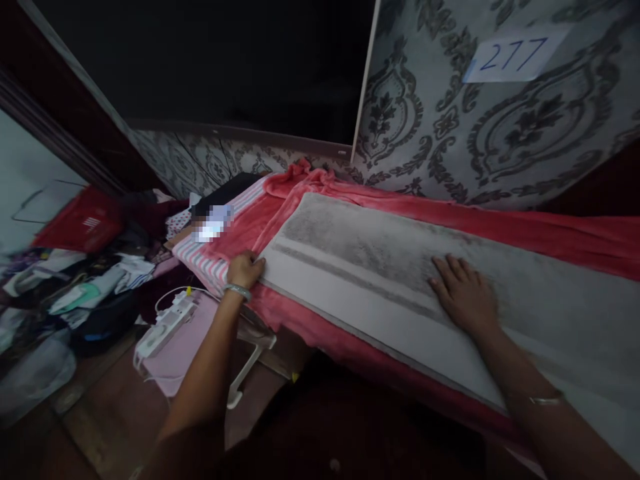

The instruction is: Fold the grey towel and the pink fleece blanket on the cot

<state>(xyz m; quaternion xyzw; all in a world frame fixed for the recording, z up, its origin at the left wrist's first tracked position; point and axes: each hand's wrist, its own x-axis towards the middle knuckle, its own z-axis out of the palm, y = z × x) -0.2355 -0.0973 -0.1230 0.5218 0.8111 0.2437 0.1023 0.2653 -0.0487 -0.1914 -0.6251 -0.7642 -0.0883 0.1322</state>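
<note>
A long grey towel (357, 247) with a fuzzy pile and a flatter pale band lies folded lengthwise over a red blanket (240, 227). At its near left corner, my left hand (244, 270) is closed on the edge, thumb and fingers curled at the cloth. My right hand (465, 297) rests palm down on the middle of the towel, fingers stretched out and a little apart. The towel's right end runs past the right side of the view, partly behind my right forearm.
A lit, blurred screen (213, 223) lies on striped cloth at the left. Below it, a white power strip (167, 327) sits on a pink surface. Piled clothes (105, 287) and a red bag (80, 220) fill the far left. A large dark TV (215, 67) stands behind.
</note>
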